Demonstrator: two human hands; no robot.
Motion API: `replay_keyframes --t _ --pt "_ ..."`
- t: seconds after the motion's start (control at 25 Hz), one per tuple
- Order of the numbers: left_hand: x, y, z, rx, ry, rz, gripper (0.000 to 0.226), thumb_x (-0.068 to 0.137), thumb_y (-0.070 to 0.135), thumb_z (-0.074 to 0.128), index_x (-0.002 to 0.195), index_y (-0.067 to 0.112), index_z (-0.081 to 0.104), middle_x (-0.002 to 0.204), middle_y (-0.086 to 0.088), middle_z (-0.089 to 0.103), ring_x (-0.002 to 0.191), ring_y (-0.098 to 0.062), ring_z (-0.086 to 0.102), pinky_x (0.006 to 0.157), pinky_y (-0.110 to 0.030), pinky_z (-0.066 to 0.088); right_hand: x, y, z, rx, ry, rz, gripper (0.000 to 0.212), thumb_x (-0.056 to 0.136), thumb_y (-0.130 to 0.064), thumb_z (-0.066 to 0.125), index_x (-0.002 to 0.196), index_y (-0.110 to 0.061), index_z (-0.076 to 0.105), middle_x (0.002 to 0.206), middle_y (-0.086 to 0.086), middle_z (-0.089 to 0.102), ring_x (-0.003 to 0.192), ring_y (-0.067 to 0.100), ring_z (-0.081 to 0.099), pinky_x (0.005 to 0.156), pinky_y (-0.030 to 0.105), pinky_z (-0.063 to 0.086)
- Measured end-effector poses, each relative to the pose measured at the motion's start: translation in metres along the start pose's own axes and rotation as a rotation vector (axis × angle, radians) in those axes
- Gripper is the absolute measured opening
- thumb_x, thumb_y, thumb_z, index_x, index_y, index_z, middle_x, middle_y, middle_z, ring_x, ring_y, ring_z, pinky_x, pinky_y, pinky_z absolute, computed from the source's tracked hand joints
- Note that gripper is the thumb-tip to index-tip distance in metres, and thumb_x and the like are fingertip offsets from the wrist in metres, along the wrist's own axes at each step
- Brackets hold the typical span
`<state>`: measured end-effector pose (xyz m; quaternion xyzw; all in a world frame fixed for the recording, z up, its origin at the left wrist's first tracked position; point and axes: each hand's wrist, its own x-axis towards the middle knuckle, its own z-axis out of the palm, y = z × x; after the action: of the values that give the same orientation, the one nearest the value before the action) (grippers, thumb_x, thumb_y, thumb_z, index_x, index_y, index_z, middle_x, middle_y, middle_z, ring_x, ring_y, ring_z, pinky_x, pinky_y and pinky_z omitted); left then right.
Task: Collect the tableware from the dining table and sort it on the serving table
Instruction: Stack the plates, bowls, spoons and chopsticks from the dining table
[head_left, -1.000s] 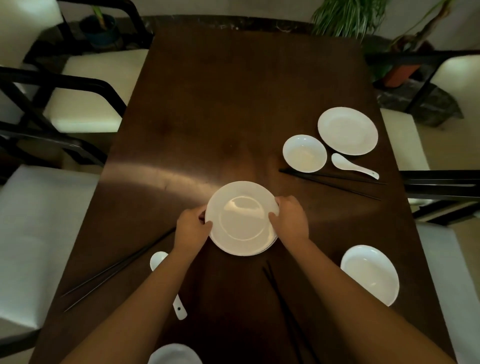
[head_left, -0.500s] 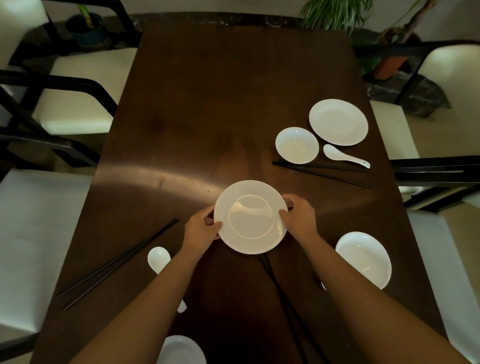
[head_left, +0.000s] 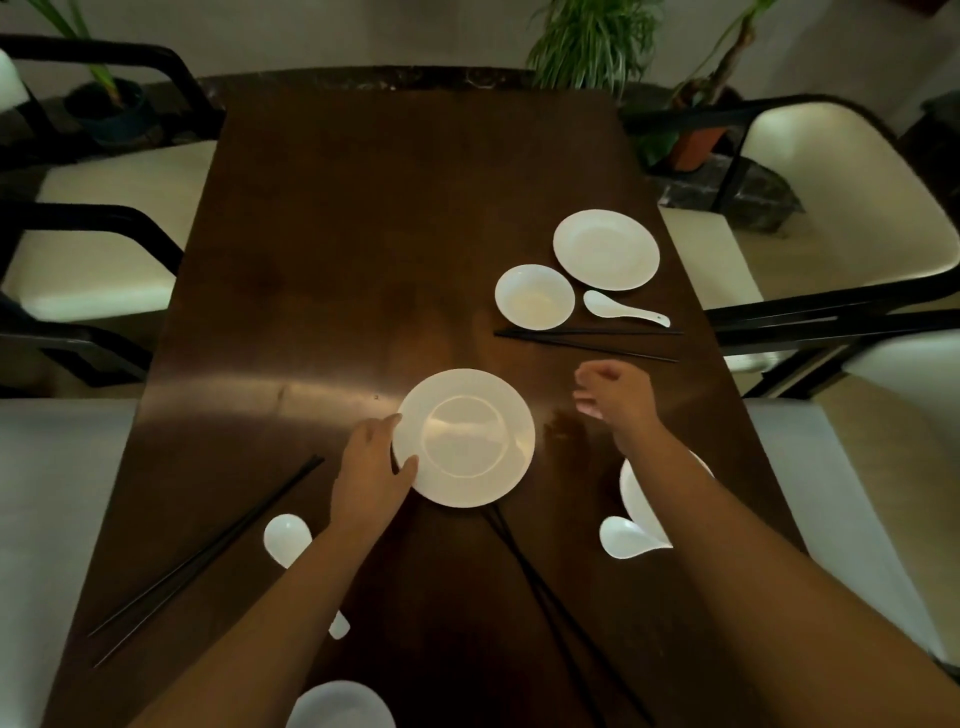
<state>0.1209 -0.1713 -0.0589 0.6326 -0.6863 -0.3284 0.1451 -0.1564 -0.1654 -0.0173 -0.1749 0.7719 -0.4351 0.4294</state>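
A white plate is held over the middle of the dark dining table; my left hand grips its left rim. My right hand hovers to the plate's right, fingers loosely apart, holding nothing. At the far right lie a second white plate, a small white bowl, a white spoon and black chopsticks. My right forearm partly hides a white bowl and a spoon. Near left lie a spoon and chopsticks.
Another pair of black chopsticks runs toward me under the plate. A white bowl shows at the bottom edge. White-cushioned chairs with black frames flank both sides. Potted plants stand beyond the far end.
My right hand has let go of the plate's right rim and moved to the right. My left hand still holds the plate. The view has shifted, bringing the near-right spoon into sight.
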Motion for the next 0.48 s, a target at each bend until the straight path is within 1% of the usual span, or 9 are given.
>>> replay_keyframes --t 0.08,0.16,0.2,0.28,0.32,0.36,0.4,0.44,0.48 --pt "-0.002 0.002 0.007 -0.121 -0.009 -0.017 0.05 0.083 0.02 0.064 0.129 0.016 0.045 0.129 -0.01 0.052 0.118 -0.025 0.05 0.099 -0.043 0.042 0.023 -0.017 -0.017 0.255 0.049 0.088 0.024 0.087 -0.004 0.058 0.109 0.004 0.06 0.09 0.013 0.064 0.078 0.02 0.064 0.068 0.028 0.053" --pt "-0.001 0.003 0.014 -0.214 0.026 -0.128 0.048 0.084 0.011 0.061 0.13 0.014 0.046 0.127 -0.013 0.056 0.116 -0.029 0.052 0.098 -0.047 0.045 0.057 -0.033 -0.031 0.518 0.094 0.175 0.018 0.088 0.0 0.056 0.104 0.007 0.059 0.1 0.016 0.063 0.095 0.026 0.064 0.078 0.03 0.052" --pt "-0.001 0.002 0.018 -0.221 0.036 -0.167 0.048 0.084 0.009 0.059 0.13 0.013 0.047 0.127 -0.013 0.057 0.115 -0.03 0.053 0.096 -0.049 0.046 0.078 -0.038 -0.039 0.585 0.125 0.201 0.017 0.088 0.0 0.055 0.104 0.007 0.057 0.107 0.018 0.062 0.102 0.027 0.063 0.083 0.032 0.052" --pt "-0.001 -0.001 0.025 -0.242 0.066 -0.231 0.049 0.083 0.006 0.058 0.13 0.014 0.049 0.127 -0.013 0.058 0.115 -0.031 0.053 0.094 -0.052 0.047 0.119 -0.045 -0.05 0.575 0.178 0.213 0.03 0.091 -0.005 0.052 0.119 0.007 0.05 0.111 0.019 0.061 0.103 0.027 0.061 0.092 0.034 0.05" --pt "0.0 0.0 0.028 -0.256 0.081 -0.264 0.049 0.083 0.006 0.059 0.13 0.015 0.049 0.128 -0.013 0.057 0.114 -0.032 0.053 0.093 -0.053 0.047 0.134 -0.045 -0.056 0.414 0.185 0.254 0.037 0.092 -0.008 0.05 0.127 0.003 0.044 0.118 0.018 0.058 0.108 0.028 0.058 0.096 0.036 0.047" --pt "0.001 0.001 0.03 -0.277 0.085 -0.302 0.05 0.083 0.007 0.06 0.13 0.016 0.048 0.128 -0.013 0.057 0.113 -0.032 0.054 0.092 -0.054 0.049 0.149 -0.045 -0.059 0.091 0.148 0.16 0.045 0.092 -0.009 0.051 0.134 -0.001 0.038 0.128 0.017 0.053 0.113 0.029 0.054 0.098 0.038 0.046" --pt "0.002 0.003 0.032 -0.316 0.084 -0.345 0.05 0.084 0.007 0.061 0.131 0.018 0.048 0.128 -0.012 0.056 0.11 -0.03 0.055 0.088 -0.052 0.051 0.161 -0.046 -0.065 0.17 0.1 0.183 0.057 0.086 -0.005 0.058 0.138 -0.002 0.034 0.135 0.016 0.048 0.111 0.029 0.054 0.095 0.039 0.047" --pt "0.003 0.004 0.034 -0.357 0.086 -0.381 0.051 0.084 0.007 0.061 0.132 0.019 0.047 0.127 -0.01 0.056 0.105 -0.028 0.056 0.082 -0.047 0.054 0.17 -0.051 -0.067 0.483 0.084 0.276 0.068 0.076 -0.003 0.067 0.137 0.0 0.035 0.137 0.017 0.047 0.106 0.03 0.056 0.09 0.04 0.049" --pt "0.005 0.006 0.037 -0.398 0.093 -0.406 0.052 0.084 0.007 0.062 0.132 0.02 0.047 0.126 -0.007 0.056 0.1 -0.024 0.056 0.076 -0.04 0.055 0.184 -0.058 -0.069 0.58 -0.011 0.201 0.072 0.07 -0.003 0.071 0.135 0.001 0.039 0.136 0.018 0.049 0.104 0.03 0.059 0.088 0.038 0.051"
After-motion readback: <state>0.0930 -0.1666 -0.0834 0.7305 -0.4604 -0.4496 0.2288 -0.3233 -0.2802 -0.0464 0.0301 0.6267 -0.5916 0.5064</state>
